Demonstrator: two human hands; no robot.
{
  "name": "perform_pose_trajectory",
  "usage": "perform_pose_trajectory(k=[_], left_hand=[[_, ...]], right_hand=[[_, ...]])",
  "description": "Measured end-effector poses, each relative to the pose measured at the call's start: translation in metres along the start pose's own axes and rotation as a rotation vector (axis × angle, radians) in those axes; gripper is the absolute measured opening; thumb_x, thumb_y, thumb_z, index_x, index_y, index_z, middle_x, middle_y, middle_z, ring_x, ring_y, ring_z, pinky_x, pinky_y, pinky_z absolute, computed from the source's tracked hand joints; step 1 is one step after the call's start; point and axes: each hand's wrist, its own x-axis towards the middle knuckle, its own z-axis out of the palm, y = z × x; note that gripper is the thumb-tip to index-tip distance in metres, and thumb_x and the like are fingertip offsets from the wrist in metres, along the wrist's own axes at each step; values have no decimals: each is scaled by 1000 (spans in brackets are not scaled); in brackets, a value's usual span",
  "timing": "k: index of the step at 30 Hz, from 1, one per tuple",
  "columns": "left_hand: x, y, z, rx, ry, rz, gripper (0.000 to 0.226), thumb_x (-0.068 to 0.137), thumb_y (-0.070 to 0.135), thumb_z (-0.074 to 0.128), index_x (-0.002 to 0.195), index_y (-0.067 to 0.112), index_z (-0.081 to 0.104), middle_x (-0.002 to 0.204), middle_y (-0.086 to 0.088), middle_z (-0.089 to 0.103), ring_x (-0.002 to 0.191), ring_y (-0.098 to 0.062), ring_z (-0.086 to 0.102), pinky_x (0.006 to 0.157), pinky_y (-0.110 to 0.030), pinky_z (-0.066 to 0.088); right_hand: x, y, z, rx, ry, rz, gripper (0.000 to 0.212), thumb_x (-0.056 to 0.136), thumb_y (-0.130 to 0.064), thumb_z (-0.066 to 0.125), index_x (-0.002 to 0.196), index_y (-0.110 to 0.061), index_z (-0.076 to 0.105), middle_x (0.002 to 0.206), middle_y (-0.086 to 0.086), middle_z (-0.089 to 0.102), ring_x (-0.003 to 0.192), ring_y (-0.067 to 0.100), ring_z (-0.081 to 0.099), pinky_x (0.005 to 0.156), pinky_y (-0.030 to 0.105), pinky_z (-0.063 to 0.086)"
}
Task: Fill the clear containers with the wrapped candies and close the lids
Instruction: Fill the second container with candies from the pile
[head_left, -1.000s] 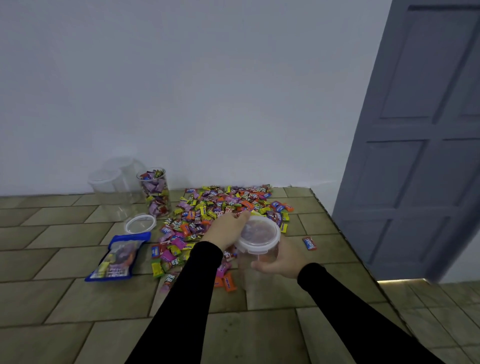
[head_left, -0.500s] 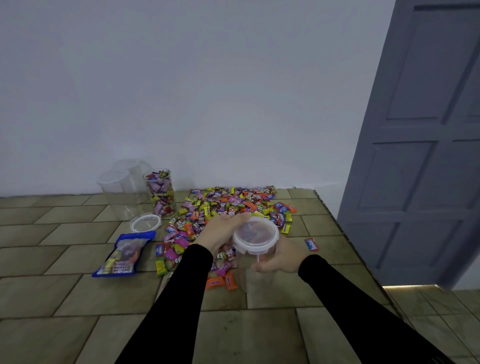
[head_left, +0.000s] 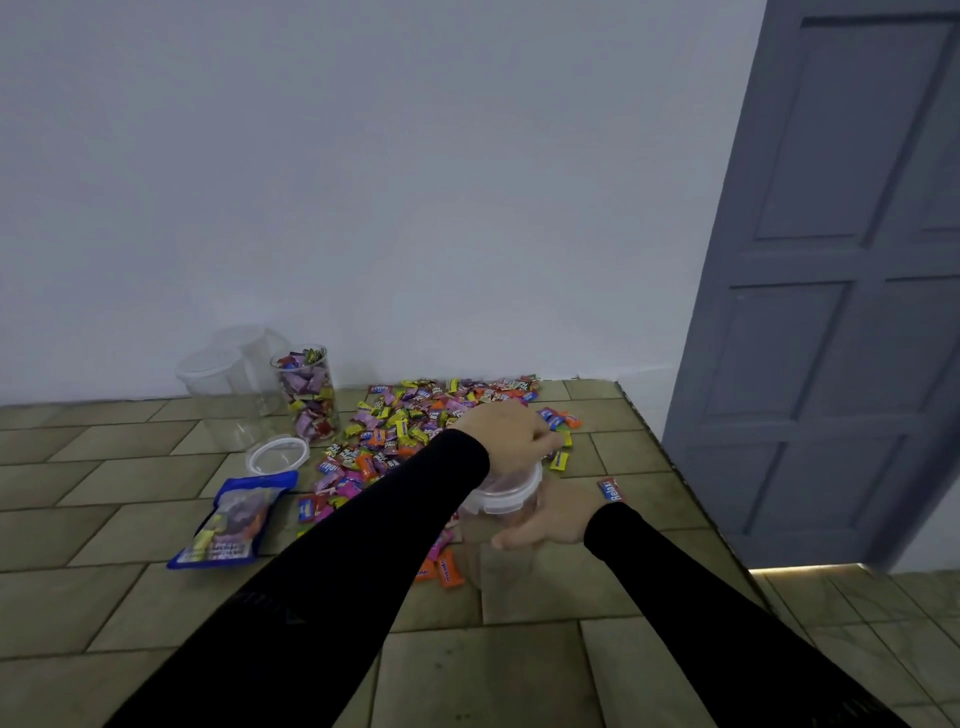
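My right hand (head_left: 553, 519) grips the side of a clear container (head_left: 498, 540) standing on the tiled floor. Its white-rimmed lid (head_left: 506, 491) sits on top, and my left hand (head_left: 506, 428) lies over the lid with fingers curled round its far rim. A wide pile of wrapped candies (head_left: 415, 421) spreads behind the container toward the wall. At the back left stands another clear container (head_left: 306, 392) filled with candies, uncovered, beside two empty clear containers (head_left: 228, 389).
A loose lid (head_left: 278, 453) lies on the floor near a blue candy bag (head_left: 234, 519). A stray candy (head_left: 610, 489) lies to the right. The floor drops off at an edge on the right, beside a grey door (head_left: 831, 286).
My left hand has moved from the lid's left edge to on top of it, covering most of the lid. The right hand keeps its hold on the container.
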Motion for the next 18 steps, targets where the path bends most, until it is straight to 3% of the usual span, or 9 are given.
perform_pose_trajectory(k=[5,9,10,12,14,16,18], left_hand=[[6,0,0,8,-127,-49,37,100,26,32,71,6,44,65,-6,41,59,-20,35,65,-35,36],[7,0,1,29,-137,-18,34,102,25,31,79,6,48,76,-8,48,68,-21,41,72,-37,39],[6,0,1,31,-119,3,35,103,28,29,82,8,48,78,-7,50,70,-21,42,73,-38,39],[2,-1,3,13,-30,43,39,104,38,27,85,12,49,80,-4,52,73,-20,46,74,-39,40],[-7,-3,2,-65,145,68,41,103,44,30,89,14,54,85,-1,53,80,-18,48,77,-36,41],[-21,-3,-5,-180,296,62,34,101,43,38,98,17,59,94,2,56,89,-14,50,84,-33,40],[-39,-6,-16,-221,290,24,33,92,49,45,105,23,62,103,7,57,97,-11,50,91,-33,40]], right_hand=[[-1,-1,2,-21,18,24,72,73,-22,83,136,-18,46,115,-12,58,107,7,55,85,12,41],[-5,-3,5,23,38,27,69,73,-19,83,133,-19,48,108,-19,60,94,-9,56,81,4,44],[-5,-1,5,38,42,20,70,73,-19,83,133,-18,48,109,-18,60,93,-12,56,83,4,45],[-8,-3,5,55,41,0,63,75,-13,80,130,-15,49,103,-21,58,83,-23,54,72,-3,40],[-10,-6,5,62,38,-26,53,78,-4,77,122,-17,52,97,-24,55,75,-30,51,67,-5,36],[-11,-6,6,76,63,-40,47,77,-2,76,113,-21,52,90,-28,58,73,-29,51,67,-5,36],[-12,-6,6,82,82,-44,41,77,-3,77,102,-24,53,71,-31,61,67,-27,51,63,-3,36]])
